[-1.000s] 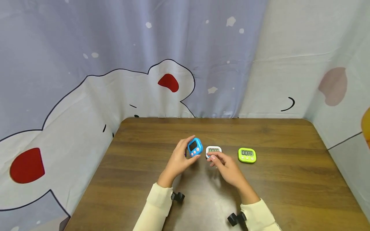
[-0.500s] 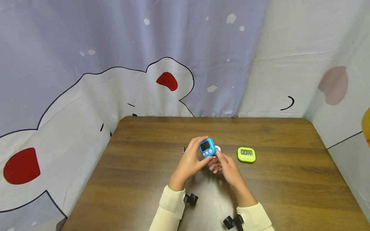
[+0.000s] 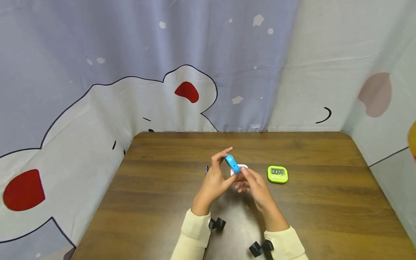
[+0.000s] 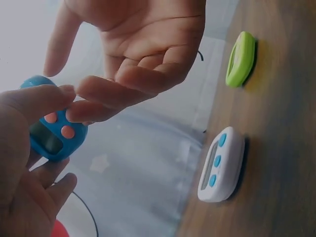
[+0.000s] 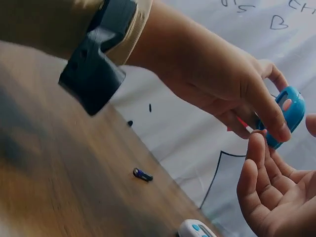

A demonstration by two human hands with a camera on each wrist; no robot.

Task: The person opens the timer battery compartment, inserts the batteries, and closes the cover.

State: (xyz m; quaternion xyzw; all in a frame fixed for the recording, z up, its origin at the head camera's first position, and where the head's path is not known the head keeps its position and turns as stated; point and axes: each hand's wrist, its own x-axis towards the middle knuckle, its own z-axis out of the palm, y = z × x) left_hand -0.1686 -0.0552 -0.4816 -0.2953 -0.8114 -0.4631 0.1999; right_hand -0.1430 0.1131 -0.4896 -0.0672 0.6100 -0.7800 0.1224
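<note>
My left hand holds a blue digital timer above the table, pinched between thumb and fingers. In the head view the timer is turned edge-on. Its dark screen and pink buttons show in the left wrist view. My right hand is close beside the timer's lower edge, its fingers loosely bent. In the right wrist view the fingertips seem to meet that edge, while the thumb stays apart. Under the hands lies a white timer with blue buttons, partly hidden in the head view.
A green timer reading 00:00 lies to the right on the wooden table. Left of the hands is a small dark cylinder, battery-like in shape. A printed curtain hangs behind the table's far edge.
My left hand has moved right with the blue timer, up to my right hand. The timer has turned from showing its face to edge-on. The dark cylinder has come into view.
</note>
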